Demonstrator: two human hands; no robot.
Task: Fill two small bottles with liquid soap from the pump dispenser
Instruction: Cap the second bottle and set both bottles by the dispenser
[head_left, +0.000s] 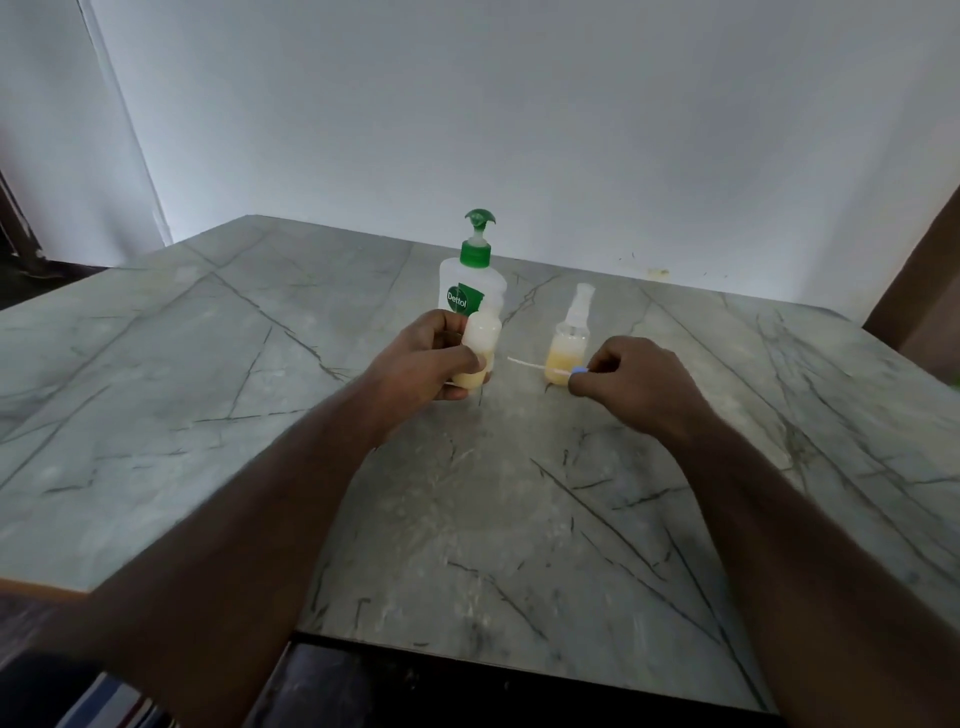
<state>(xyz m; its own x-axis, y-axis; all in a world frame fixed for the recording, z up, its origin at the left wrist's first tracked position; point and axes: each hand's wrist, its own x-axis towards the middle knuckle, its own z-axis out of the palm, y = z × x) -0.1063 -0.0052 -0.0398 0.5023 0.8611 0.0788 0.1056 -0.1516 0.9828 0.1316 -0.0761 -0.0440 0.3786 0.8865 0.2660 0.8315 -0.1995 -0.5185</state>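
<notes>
- The grey veined table (208, 395) has wide bare room left, right and near the person; its near edge meets a dark floor.
- A plain pale wall (519, 104) stands behind the table's far edge.
- The pump dispenser (470, 280), green-topped, reads "Dettol".
- The left hand (426, 364) has its fingers wrapped around a small bottle (480, 343), just before the dispenser.
- The right hand (631, 382) pinches a blue-ended cap with a thin white tube (530, 364).
- A second small bottle (569, 348), with a spray top, stands between the hands, part full of yellowish soap.
</notes>
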